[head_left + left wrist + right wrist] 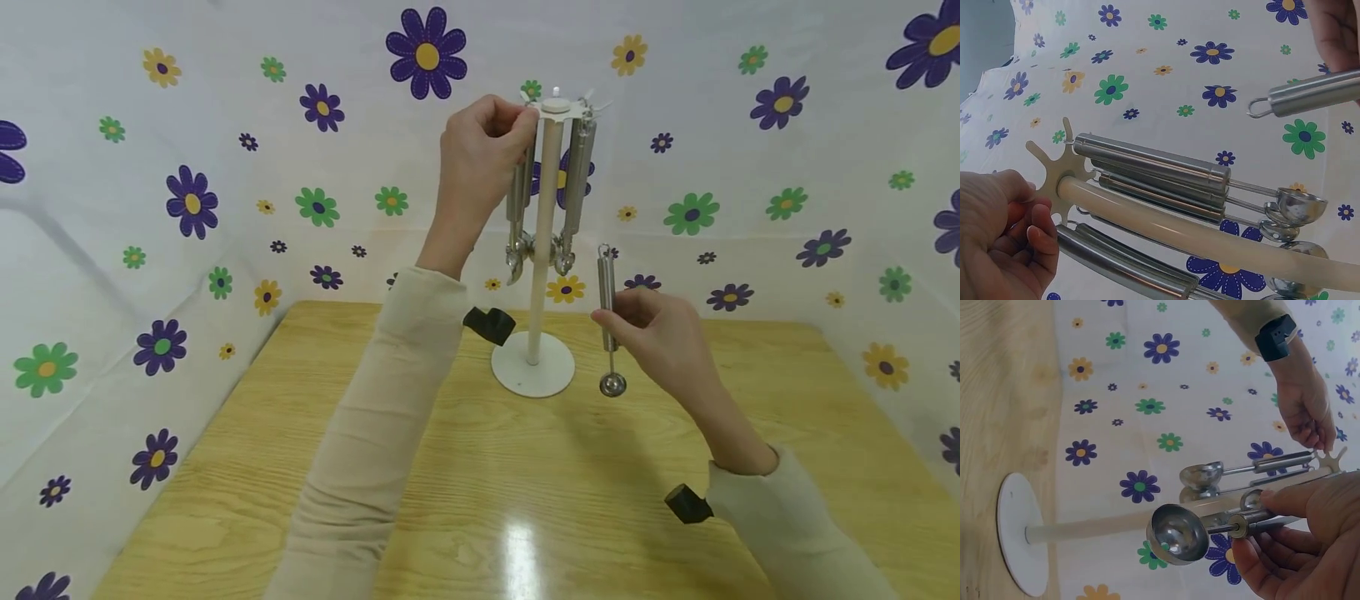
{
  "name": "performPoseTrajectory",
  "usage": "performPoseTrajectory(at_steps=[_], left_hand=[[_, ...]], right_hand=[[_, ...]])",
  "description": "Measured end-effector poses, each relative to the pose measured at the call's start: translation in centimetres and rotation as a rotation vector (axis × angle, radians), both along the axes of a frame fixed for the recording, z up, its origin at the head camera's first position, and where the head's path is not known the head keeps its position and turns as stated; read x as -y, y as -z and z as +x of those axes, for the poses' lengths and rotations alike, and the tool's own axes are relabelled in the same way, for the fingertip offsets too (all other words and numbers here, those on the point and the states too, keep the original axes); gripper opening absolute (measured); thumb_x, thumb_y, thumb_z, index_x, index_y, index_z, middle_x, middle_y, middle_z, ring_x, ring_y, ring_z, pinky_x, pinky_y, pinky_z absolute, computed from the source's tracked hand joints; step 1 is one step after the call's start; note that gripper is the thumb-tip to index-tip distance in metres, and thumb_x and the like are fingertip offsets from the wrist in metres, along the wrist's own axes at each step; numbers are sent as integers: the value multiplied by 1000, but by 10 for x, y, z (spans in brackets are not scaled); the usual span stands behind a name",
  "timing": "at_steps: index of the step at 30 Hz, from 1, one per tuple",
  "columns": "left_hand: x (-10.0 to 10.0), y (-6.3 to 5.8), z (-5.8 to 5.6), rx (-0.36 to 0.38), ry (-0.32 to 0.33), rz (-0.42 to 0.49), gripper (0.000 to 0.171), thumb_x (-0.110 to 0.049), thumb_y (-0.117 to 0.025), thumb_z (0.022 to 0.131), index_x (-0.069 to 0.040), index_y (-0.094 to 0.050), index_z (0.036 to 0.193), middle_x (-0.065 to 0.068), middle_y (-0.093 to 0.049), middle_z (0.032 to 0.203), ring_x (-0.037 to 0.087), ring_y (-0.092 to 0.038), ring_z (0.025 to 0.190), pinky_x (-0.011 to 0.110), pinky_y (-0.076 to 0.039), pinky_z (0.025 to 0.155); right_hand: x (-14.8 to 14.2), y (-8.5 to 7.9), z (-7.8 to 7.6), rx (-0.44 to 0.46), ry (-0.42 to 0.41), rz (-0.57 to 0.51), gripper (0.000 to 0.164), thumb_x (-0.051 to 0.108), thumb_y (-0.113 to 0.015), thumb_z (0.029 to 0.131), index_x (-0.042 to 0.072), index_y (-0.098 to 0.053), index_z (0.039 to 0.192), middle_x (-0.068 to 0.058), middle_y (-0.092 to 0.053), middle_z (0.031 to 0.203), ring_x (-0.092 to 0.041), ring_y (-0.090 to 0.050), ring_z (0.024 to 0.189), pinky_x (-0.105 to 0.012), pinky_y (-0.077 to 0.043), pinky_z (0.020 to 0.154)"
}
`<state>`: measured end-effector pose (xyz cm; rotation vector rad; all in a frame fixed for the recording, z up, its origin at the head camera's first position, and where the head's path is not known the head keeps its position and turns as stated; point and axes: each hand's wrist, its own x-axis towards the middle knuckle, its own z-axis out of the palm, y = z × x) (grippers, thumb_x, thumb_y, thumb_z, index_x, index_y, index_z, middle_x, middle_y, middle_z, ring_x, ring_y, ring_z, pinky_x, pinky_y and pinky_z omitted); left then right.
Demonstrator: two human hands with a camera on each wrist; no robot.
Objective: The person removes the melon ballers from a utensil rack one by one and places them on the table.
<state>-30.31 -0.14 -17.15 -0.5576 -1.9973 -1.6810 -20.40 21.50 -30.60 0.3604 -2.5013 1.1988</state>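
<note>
A white cloth printed with flowers makes the background, and in front of it there is a wooden table. On this table stands the white stand, with round base and pronged top. The left hand pinches one side of the top with thumb and finger; this hold seems useful, because a tall pole may easily tilt, and the pressure should be light and even. The right hand grasps the lower handle of one steel spoon between thumb and fingers. Several hanging spoons surround the pole, bowls downward, so the right hand would do well to move slowly and not knock them. The held spoon is to the right of the stand, apart from it, nearly upright above the table. Its small wire loop points up, uncovered; it is better that fingers leave it free.
</note>
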Motion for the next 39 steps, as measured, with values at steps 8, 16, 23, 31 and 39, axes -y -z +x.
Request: performPoseTrajectory(at_steps=[8,16,23,31,39], left_hand=[[-1,1,0,-1,-7,1,17,-15,-67,102,1,-72,104,4,-66,85,15,-60,74,23,-52,73],[-3,0,0,1,5,17,17,-14,-67,102,1,-72,105,5,-66,85,15,-60,74,23,-52,72],[-2,1,1,-10,-8,15,17,-15,-67,102,1,-72,104,5,-66,84,15,-59,74,23,-51,71],[-2,1,1,-7,-11,22,17,-15,-67,102,1,-72,104,4,-66,83,15,-59,73,23,-51,70],[-2,2,2,-6,-18,15,18,-16,-67,103,1,-72,106,5,-66,84,15,-58,74,23,-50,70]], right_hand=[[-12,23,-2,90,0,1,26,22,-71,100,-2,-72,108,-13,-74,90,-20,-71,73,-22,-56,64],[-22,43,-9,132,-16,-51,34,18,-73,99,-8,-67,119,-20,-73,94,-18,-71,71,-22,-57,64],[-29,61,-17,197,-10,-67,34,19,-72,99,-9,-66,118,-20,-73,95,-17,-71,71,-24,-58,64],[-35,79,-27,237,-4,-59,31,14,-72,99,-11,-66,116,-19,-73,92,-21,-70,70,-26,-58,63],[-38,89,-35,309,12,-69,35,16,-71,100,-11,-65,120,-21,-72,98,-19,-70,72,-33,-60,69]])
